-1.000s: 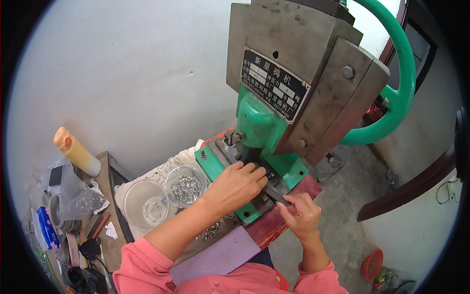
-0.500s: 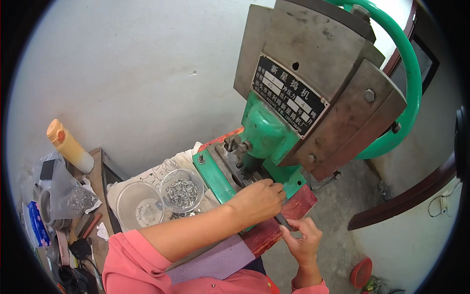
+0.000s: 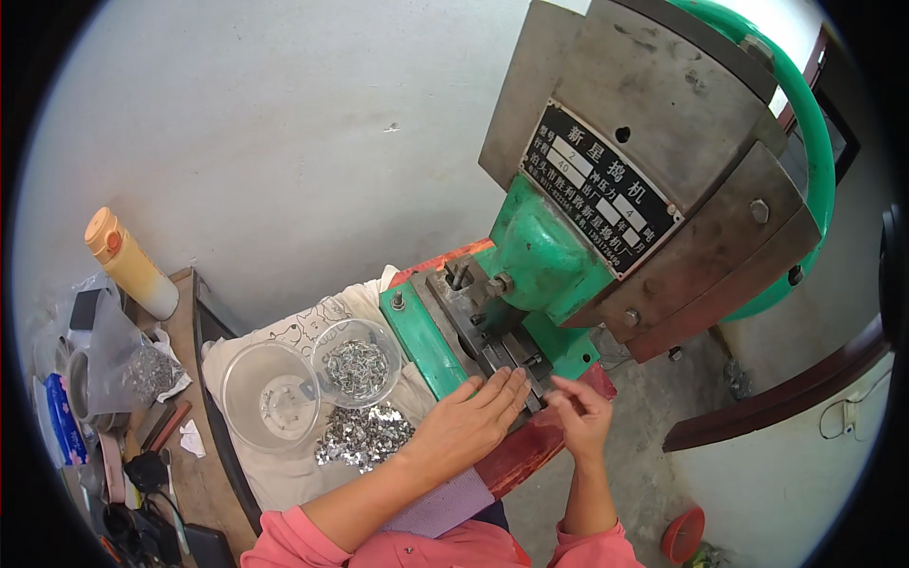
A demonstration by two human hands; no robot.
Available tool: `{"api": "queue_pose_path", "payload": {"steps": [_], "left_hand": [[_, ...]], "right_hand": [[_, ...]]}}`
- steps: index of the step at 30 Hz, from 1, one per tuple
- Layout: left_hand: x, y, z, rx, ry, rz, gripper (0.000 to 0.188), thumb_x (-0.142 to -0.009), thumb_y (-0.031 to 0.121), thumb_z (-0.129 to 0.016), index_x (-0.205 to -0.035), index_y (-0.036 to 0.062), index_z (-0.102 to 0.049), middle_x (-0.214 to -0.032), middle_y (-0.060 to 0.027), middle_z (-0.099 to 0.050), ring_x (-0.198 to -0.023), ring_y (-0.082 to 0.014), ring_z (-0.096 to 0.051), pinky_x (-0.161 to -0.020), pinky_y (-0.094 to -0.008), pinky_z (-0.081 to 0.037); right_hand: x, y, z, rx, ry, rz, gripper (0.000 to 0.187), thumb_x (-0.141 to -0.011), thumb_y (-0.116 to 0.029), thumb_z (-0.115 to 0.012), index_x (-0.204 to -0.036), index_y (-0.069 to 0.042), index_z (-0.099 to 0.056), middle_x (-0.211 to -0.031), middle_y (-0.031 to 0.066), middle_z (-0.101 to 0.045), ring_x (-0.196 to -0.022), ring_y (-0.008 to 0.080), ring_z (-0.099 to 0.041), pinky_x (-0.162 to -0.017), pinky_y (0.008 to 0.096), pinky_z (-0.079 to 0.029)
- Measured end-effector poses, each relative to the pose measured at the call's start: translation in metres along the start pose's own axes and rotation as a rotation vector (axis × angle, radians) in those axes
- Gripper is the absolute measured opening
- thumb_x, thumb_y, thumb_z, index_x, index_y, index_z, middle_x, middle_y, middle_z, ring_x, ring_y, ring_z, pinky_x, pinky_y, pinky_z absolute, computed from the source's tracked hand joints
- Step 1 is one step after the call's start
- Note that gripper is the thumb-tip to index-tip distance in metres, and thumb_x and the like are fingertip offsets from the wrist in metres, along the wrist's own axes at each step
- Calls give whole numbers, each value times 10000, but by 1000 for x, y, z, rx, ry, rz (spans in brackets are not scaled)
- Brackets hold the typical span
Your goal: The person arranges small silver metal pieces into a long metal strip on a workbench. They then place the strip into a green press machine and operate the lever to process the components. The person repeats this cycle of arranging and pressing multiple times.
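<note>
The green and grey punch press stands before me, with a dark steel die block on its green base. My left hand lies stretched out, its fingertips resting on the near end of the die block. Just right of the block, my right hand has its thumb and fingers drawn together; whatever is between them is too small or hidden to make out. Left of the press, a clear tub holds small shiny metal parts. A loose heap of small metal pieces lies beside my left forearm.
A larger clear tub stands on the cloth. Tools, a plastic bag and a yellow bottle crowd the side table at left. A green handwheel rises at upper right. A red bowl sits on the floor.
My left hand has drawn back from under the press head toward me and flattened out. The right hand has moved up along the die. The metal heap shows more fully.
</note>
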State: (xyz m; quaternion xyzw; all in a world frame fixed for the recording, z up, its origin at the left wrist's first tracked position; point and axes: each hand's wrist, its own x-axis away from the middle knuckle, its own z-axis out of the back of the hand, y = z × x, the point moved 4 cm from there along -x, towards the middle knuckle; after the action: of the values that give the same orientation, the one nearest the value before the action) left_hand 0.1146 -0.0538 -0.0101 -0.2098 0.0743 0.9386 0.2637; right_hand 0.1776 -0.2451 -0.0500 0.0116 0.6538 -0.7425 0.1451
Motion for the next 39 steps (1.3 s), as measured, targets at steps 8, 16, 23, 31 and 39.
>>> {"api": "queue_pose_path", "payload": {"steps": [8,16,23,31,39], "left_hand": [[3,3,-8,81,78,85,534,-882,147,-550,-1396,3,-523,-1475,-135,-510,-1343,-243,-503,-1030,-366,-432],[7,6,-22,146,154,168,507,-893,139,-542,-1391,40,-540,-1473,-94,-524,-1346,-230,-514,-957,-337,-463],[10,13,-25,206,207,258,471,-892,137,-559,-1352,42,-579,-1457,-80,-541,-1340,-203,-513,-953,-330,-470],[9,18,-30,244,314,349,463,-887,157,-565,-1332,34,-593,-1403,-73,-570,-1332,-184,-508,-970,-324,-457],[8,17,-34,174,354,312,453,-892,157,-561,-1327,32,-587,-1416,-84,-553,-1346,-199,-490,-957,-337,-468]], "right_hand": [[-52,4,-5,380,-168,172,246,-903,-101,-694,-1139,-32,-708,-1103,114,-591,-1034,231,-580,-917,335,-457],[-67,11,-7,359,-344,160,200,-939,-138,-662,-1099,-18,-651,-1165,135,-559,-1123,268,-529,-999,365,-410],[-63,17,1,396,-374,115,224,-964,-186,-643,-1115,-22,-622,-1260,136,-546,-1179,265,-507,-1045,367,-379],[-66,38,12,221,-386,-71,304,-1036,-299,-542,-1146,-22,-596,-1389,103,-443,-1267,193,-436,-1095,346,-316],[-75,64,22,397,-321,82,406,-1058,-250,-494,-1315,61,-536,-1430,112,-463,-1311,217,-440,-1107,330,-318]]}}
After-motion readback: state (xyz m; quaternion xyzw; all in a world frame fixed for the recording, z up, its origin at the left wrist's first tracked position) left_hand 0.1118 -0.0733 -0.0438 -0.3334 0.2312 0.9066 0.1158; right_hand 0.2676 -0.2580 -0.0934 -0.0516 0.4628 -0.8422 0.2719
